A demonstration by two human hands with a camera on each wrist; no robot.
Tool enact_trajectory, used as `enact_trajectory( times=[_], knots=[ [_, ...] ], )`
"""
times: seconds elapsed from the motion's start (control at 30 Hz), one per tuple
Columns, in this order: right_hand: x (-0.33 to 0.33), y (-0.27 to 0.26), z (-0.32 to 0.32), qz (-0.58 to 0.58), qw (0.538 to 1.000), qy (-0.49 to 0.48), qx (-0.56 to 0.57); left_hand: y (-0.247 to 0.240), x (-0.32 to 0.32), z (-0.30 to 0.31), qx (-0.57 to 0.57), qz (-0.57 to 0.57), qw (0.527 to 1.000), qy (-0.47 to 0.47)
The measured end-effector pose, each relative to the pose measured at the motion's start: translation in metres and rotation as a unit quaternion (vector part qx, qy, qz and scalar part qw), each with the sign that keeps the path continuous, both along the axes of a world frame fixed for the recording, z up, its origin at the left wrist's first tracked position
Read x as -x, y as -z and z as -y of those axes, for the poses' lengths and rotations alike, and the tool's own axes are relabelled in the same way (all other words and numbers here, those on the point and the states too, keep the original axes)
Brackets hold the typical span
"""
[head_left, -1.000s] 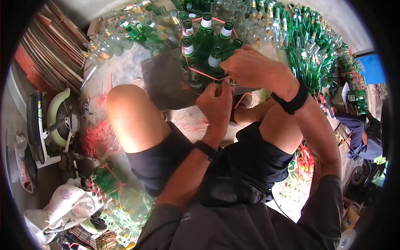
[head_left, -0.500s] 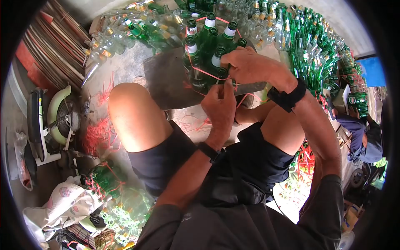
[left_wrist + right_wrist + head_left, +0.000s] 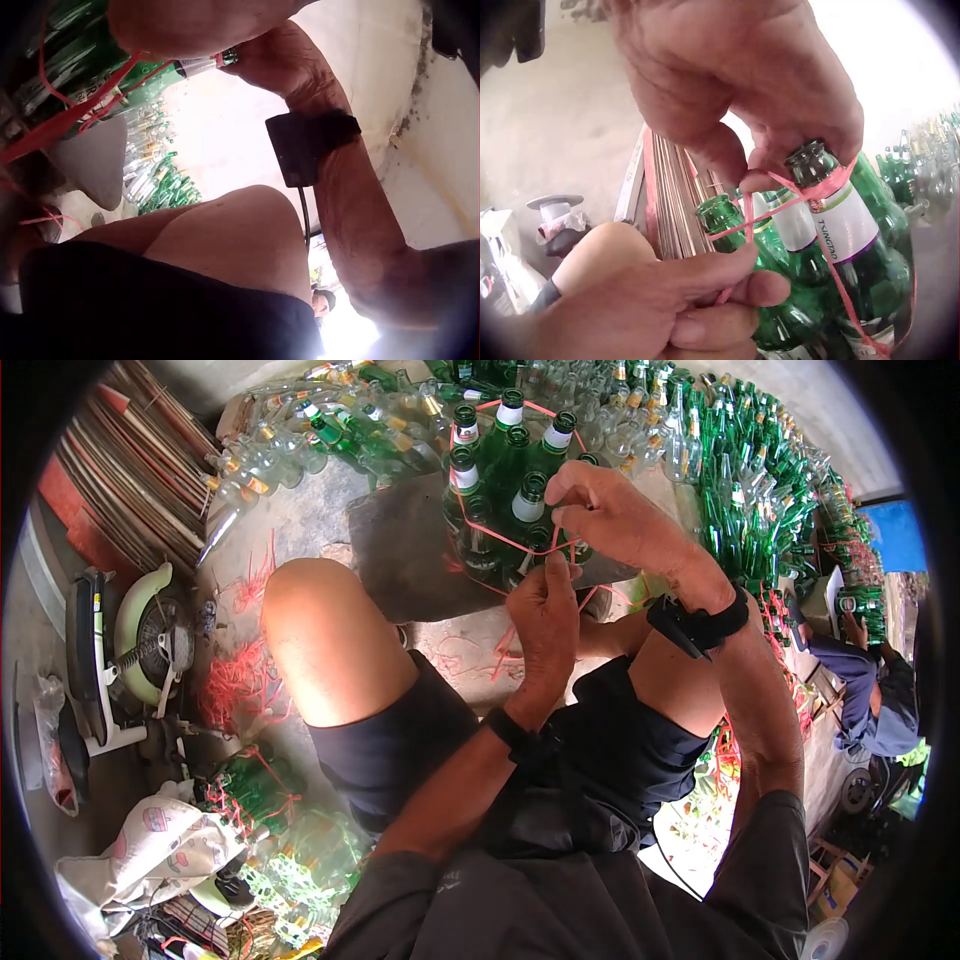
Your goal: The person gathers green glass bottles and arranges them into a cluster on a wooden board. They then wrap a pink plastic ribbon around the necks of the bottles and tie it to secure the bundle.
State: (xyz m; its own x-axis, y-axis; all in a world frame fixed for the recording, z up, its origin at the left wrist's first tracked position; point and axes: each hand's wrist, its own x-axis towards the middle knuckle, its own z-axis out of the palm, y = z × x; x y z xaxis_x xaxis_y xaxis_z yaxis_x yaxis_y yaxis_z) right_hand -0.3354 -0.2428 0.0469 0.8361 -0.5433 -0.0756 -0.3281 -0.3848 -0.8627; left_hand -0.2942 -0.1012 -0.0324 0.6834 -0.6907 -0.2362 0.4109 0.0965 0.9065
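Several green glass beer bottles point(image 3: 508, 450) stand bunched upright on a dark slab, with a pink plastic string point(image 3: 834, 184) looped around their necks. The nearest one in the right wrist view is a bottle point(image 3: 847, 232) labelled Tsingtao. At the near side of the bunch, my left hand point(image 3: 545, 610) pinches the string between thumb and forefinger. Just above it and to the right, my right hand point(image 3: 625, 520) pinches another length of string, which runs taut down to the left fingers. Its fingers are close beside a bottle mouth in the right wrist view.
The dark slab point(image 3: 395, 550) sits low before my knees. Heaps of clear bottles point(image 3: 275, 460) and green bottles point(image 3: 740, 500) line the back and right. String scraps point(image 3: 240, 680) lie on the floor at left, near a fan-like wheel point(image 3: 160, 635). Another person point(image 3: 870, 690) sits at far right.
My right hand has lifted off the near bottle neck and moved slightly right, drawing string up. My left hand has shifted a little right, still pinching string. The bottles stay bunched.
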Motion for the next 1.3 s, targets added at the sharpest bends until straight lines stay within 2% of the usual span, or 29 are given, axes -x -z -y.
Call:
enact_trajectory(
  times=[0.03, 0.1, 0.2, 0.43, 0.6, 0.7, 0.9, 1.3],
  knots=[
    [0.001, -0.001, 0.000, 0.000, 1.000, 0.000, 0.000, -0.002, 0.000, -0.001, 0.000, 0.000, 1.000, 0.000],
    [0.004, -0.005, 0.001, 0.016, 0.998, 0.039, -0.036, -0.006, -0.001, -0.001, -0.005, -0.093, 0.995, 0.033],
    [0.005, 0.000, 0.001, 0.051, 0.991, 0.083, -0.091, -0.014, 0.000, 0.004, -0.008, -0.151, 0.988, 0.032],
    [0.010, -0.007, -0.002, 0.114, 0.975, 0.115, -0.154, -0.012, -0.001, 0.007, -0.001, -0.159, 0.986, 0.059],
    [0.010, -0.010, -0.002, 0.128, 0.962, 0.147, -0.190, -0.013, -0.003, 0.011, 0.009, -0.219, 0.972, 0.087],
    [0.012, -0.009, -0.002, 0.162, 0.949, 0.147, -0.226, -0.014, -0.003, 0.013, 0.005, -0.251, 0.964, 0.088],
    [0.013, -0.001, 0.002, 0.186, 0.947, 0.131, -0.225, -0.020, -0.001, 0.018, -0.016, -0.261, 0.963, 0.070],
    [0.013, -0.007, -0.005, 0.182, 0.957, 0.092, -0.208, -0.018, -0.002, 0.018, 0.001, -0.275, 0.958, 0.086]
  ],
)
